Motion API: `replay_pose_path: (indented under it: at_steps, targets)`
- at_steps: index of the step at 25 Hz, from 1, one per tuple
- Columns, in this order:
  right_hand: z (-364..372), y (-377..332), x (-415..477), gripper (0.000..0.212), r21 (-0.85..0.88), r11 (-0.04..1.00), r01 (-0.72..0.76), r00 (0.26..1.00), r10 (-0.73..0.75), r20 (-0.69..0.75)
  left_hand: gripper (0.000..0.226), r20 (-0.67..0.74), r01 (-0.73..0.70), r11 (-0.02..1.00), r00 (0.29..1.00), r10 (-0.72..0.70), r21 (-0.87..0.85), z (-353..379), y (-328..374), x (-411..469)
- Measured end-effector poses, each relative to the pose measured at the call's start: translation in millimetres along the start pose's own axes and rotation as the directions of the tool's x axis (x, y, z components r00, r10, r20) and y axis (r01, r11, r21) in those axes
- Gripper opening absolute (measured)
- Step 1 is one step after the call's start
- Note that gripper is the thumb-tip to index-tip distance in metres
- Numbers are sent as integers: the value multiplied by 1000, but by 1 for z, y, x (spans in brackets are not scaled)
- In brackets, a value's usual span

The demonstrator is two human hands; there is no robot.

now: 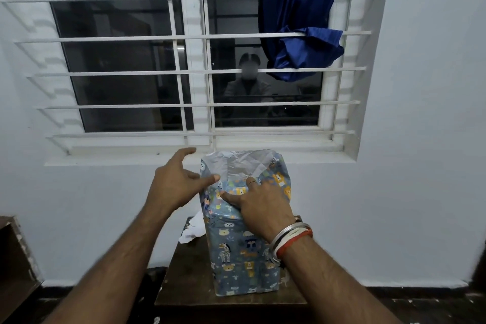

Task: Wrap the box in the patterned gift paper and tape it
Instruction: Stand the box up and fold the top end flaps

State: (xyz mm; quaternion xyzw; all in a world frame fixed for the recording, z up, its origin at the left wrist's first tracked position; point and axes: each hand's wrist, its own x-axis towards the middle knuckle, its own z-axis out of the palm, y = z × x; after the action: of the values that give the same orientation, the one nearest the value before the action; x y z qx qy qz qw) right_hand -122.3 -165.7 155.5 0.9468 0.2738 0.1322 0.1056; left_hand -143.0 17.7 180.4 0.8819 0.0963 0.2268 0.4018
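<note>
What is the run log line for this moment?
top flap open | right hand presses gift paper | left hand open at its edge

1. The gift paper (236, 258) is dusty blue, printed with small cartoon animals: tan and orange bears, pale cat faces and a black-and-white striped zebra.
2. Its underside (244, 163), showing at the top, is plain silvery white.
3. The curtain (297, 8) is a glossy royal blue with no pattern.
4. The window bars (184, 37) are white against dark glass (118, 21).
5. The wall (420, 139) is a pale bluish white.
6. The bench (189, 276) is dark brown wood, and the paper scraps (194, 229) on it are white.
7. The bangle (286, 234) is silver, and the threads (294, 243) beside it are red-orange and white.
</note>
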Motion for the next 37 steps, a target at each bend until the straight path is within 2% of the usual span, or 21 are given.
replay_pose_path:
  at_steps: [2,5,7,11,15,17,19,20,21,22,24,26,27,29,31,33,34,35,36,37]
  targets:
    - [-1,-2,1,52,-2,1000,-7,1000,7,-1,92,15,-4,1000,1000,4,1,6,-8,-16]
    - [-2,-3,2,52,-15,1000,2,1000,-2,11,80,-148,-32,997,989,21,-67,22,-17,-32]
    - [-2,-3,0,53,-17,1000,8,1000,-8,10,77,-203,-40,997,979,26,-65,28,-15,-33]
    - [-2,-1,-3,53,-10,1000,5,1000,-5,-14,72,-216,-64,994,975,44,-86,25,-7,-25]
    - [0,-2,-2,54,-26,1000,6,1000,-7,-23,73,-196,-77,997,978,74,-7,13,3,-18]
    - [2,-1,-3,54,-27,1000,3,1000,-4,-30,60,-297,-138,989,944,145,46,5,13,-16]
    - [3,-1,-3,53,-25,1000,3,1000,-3,-30,36,-398,-329,927,838,374,179,1,19,-20]
    - [4,-1,-3,52,-21,1000,-2,999,1,-41,24,-363,-431,870,791,492,241,6,22,-24]
    - [4,-1,-2,49,-15,1000,-8,998,8,-61,15,-265,-507,815,775,573,280,15,23,-29]
    - [4,-1,-3,46,1,1000,-16,996,16,-92,12,-133,-547,785,789,599,291,27,21,-33]
    - [6,1,-5,40,42,999,-33,989,39,-141,20,88,-511,813,857,508,279,51,11,-37]
    - [12,8,-10,37,163,985,-49,981,78,-176,26,165,-454,847,891,423,277,64,2,-33]
    - [15,12,-14,36,254,965,-65,973,119,-200,27,191,-455,831,890,414,319,66,1,-30]
    - [22,21,-21,31,390,916,-99,952,201,-232,26,242,-504,741,864,442,444,71,4,-28]
    - [34,25,-26,23,449,887,-109,947,230,-224,32,270,-527,669,848,457,524,75,14,-30]
    - [45,26,-30,24,580,811,-78,893,315,-321,40,271,-505,665,861,430,550,81,22,-26]
    - [50,28,-30,29,675,735,-64,812,431,-393,43,273,-493,673,869,413,551,83,25,-23]
    - [56,31,-30,36,760,646,-66,697,575,-429,44,275,-486,678,873,402,551,86,25,-19]
    - [61,34,-29,47,842,532,-91,598,705,-381,43,277,-482,681,876,395,551,89,27,-16]
    - [64,38,-27,58,920,377,-113,572,781,-250,40,280,-481,683,876,393,550,90,28,-14]
